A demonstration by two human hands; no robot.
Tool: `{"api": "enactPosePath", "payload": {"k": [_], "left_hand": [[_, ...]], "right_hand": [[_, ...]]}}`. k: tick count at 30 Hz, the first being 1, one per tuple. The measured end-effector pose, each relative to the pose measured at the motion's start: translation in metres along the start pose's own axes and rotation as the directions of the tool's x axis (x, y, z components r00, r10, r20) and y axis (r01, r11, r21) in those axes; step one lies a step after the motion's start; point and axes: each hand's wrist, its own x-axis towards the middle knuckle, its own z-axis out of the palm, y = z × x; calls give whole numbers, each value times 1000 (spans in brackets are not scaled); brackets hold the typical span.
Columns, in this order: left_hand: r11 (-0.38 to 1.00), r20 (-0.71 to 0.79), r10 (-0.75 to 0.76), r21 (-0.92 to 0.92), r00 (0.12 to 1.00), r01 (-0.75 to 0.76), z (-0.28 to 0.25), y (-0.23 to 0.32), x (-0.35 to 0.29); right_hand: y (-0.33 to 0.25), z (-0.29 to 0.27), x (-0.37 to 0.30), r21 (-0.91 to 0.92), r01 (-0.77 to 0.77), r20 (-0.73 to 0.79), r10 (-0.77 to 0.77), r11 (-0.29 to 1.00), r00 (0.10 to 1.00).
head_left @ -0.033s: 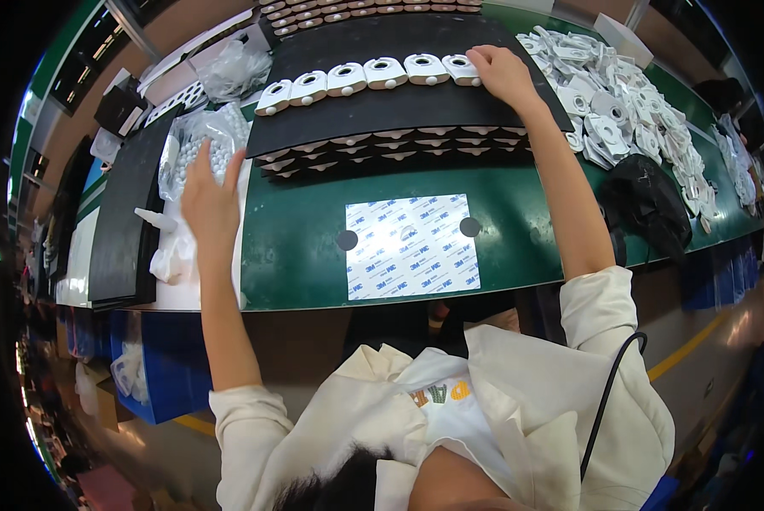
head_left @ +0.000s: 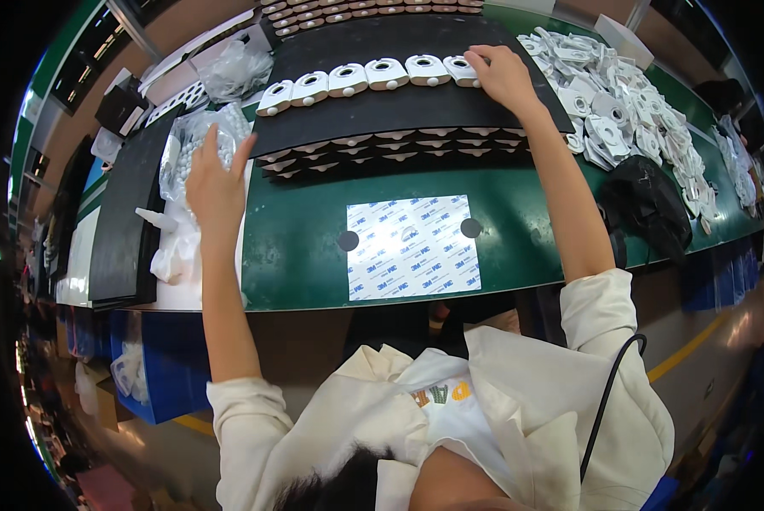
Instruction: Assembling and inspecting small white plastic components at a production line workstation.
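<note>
Six white plastic housings [head_left: 346,88] sit in a slightly bowed row across the black board [head_left: 356,122], and the order looks the same as an instant ago. The right hand [head_left: 508,77] holds its place at the far right end, fingers on the last housing; whether they pinch it or merely rest there, I can't tell. The change is on the other side: the left hand [head_left: 216,187] has edged forward and rightward, thumb and fingers spread, nothing visible between them, right by the clear bag of white balls [head_left: 186,140]; contact is unclear. So the hands stay well apart, and the row itself gains nothing from that small shift. Nearer the body, a blue-printed white sheet [head_left: 412,277] lies flat on the green table [head_left: 297,255]; rightward, loose housings [head_left: 646,119] heap up.
</note>
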Motion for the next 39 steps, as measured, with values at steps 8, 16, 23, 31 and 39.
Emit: {"api": "enactPosePath", "payload": {"k": [8,16,23,31,39], "left_hand": [[999,278,27,15,960,-33,44,42,58],[999,329,20,-31,944,-10,74,55,56],[995,318,86,-74,944,-66,87,51,66],[987,-7,-4,-160,1000,3,65,58,52],[-190,778,334,-498,533,846,24,125,-1]], "right_hand": [[-34,19,-25,-3,344,-3,-344,939,939],[-34,28,-22,28,279,-27,-279,960,960],[-37,27,-18,10,190,69,-190,982,979],[-5,-13,-21,203,208,-306,-139,957,942],[146,-48,-71,257,-176,-416,273,950,867]]}}
